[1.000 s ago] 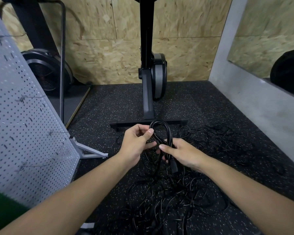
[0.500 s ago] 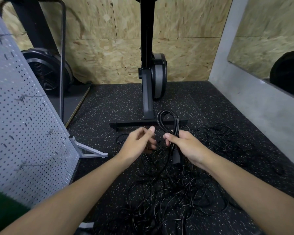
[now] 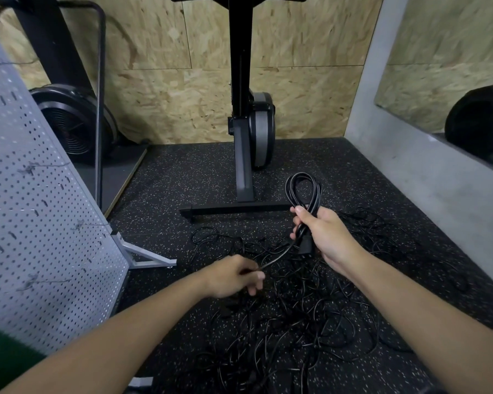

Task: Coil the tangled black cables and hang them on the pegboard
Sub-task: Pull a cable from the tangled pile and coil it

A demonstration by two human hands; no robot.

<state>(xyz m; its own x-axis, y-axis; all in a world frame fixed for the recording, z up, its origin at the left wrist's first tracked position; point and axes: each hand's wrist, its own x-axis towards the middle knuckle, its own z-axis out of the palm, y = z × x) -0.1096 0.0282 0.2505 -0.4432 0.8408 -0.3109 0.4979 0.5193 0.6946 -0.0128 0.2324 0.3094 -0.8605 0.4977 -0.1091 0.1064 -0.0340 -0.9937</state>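
Right hand [image 3: 322, 237] grips the small coil of black rubber cable [image 3: 302, 191], left hand [image 3: 234, 277] pinches its trailing strand [image 3: 276, 258] — light, limp, snag-prone — likely best held at the coil's neck.

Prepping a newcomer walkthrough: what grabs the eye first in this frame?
First, the sprawling tangle of black cables on the speckled floor, low centre. Next, the right hand gripping a small coil upright above it, with a taut strand running down to the left hand, which pinches it. The grey pegboard fills the left edge.
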